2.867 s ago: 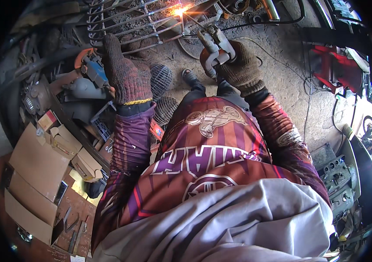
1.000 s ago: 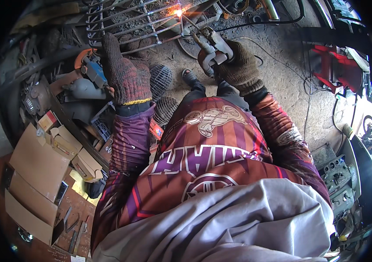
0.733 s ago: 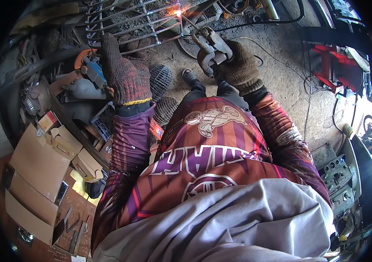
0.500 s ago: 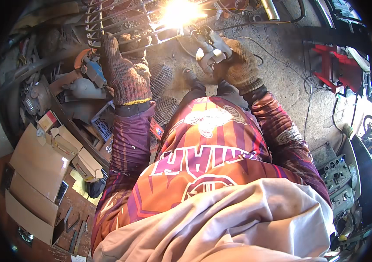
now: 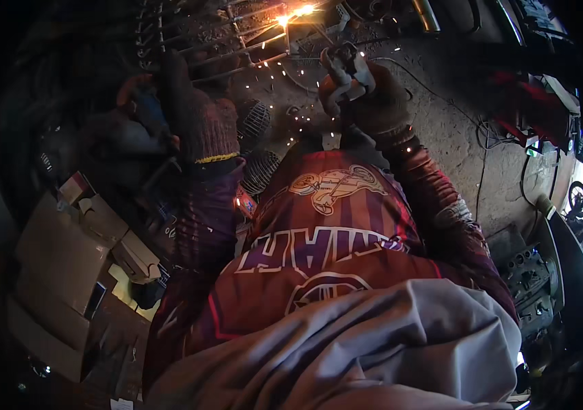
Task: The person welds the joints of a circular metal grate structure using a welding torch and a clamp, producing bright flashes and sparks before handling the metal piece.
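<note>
My right hand (image 5: 382, 99), in a knitted work glove, is closed round a pale welding electrode holder (image 5: 346, 83). From its jaws a thin electrode (image 5: 321, 33) reaches toward a metal rod frame (image 5: 259, 65) at the top. On the frame a bright orange spot (image 5: 295, 15) glows and sparks fall below it. My left hand (image 5: 202, 119), gloved too, is at the frame's left part, with its fingers closed about the lower rods; shadow hides some of the fingers. Close to its left side lies a blue and orange angle grinder (image 5: 142, 102), dimly lit.
Wire guards (image 5: 257, 123) stand on the floor between my arms. Opened cardboard boxes (image 5: 66, 260) lie at the left. A cable (image 5: 442, 102) crosses the concrete floor at the right. A red object (image 5: 534, 109) stands far right, above a metal engine part (image 5: 532, 280).
The wide white glare has shrunk to a small orange glow, and the scene has darkened. Falling sparks show now. The right hand with the electrode holder has shifted slightly; the left looks nearly still.
</note>
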`<state>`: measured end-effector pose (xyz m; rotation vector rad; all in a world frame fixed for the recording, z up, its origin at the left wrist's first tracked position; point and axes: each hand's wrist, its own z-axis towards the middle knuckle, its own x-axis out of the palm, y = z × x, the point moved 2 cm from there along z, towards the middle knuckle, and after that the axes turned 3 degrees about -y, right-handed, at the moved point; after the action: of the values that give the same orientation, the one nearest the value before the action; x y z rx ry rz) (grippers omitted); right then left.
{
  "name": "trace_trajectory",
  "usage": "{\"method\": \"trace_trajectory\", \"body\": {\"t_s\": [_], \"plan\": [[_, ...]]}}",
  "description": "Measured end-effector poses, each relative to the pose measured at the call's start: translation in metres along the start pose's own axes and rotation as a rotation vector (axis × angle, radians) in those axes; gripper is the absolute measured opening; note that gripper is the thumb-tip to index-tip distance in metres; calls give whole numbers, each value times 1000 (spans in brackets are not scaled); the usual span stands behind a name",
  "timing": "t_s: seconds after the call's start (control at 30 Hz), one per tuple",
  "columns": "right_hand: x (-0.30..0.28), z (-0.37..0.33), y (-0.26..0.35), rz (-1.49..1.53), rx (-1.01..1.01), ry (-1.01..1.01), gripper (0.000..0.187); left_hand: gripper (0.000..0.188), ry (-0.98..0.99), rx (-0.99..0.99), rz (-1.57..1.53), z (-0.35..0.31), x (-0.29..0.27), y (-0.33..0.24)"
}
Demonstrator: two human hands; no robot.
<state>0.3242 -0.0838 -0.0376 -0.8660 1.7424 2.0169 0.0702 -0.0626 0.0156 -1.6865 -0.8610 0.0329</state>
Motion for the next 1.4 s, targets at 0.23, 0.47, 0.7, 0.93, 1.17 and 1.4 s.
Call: {"method": "trace_trajectory", "body": {"t_s": [0.23,0.47,0.7,0.93,1.17,1.4], "plan": [[6,-9,-9,1,62,-63,65,36,-111,105,-107,5,19,-5],[12,-13,-13,177,190,-20,69,52,-2,33,47,-6,11,-6],[8,-11,-9,91,212,-15,69,54,-78,29,380,-8,10,-9],[9,-12,-9,102,216,-12,65,26,71,13,-233,24,-26,9],[5,-9,-4,52,210,-32,61,23,-101,65,-49,12,-1,0],[3,-3,1,72,11,33,59,49,-150,-53,278,-1,9,-6]]}}
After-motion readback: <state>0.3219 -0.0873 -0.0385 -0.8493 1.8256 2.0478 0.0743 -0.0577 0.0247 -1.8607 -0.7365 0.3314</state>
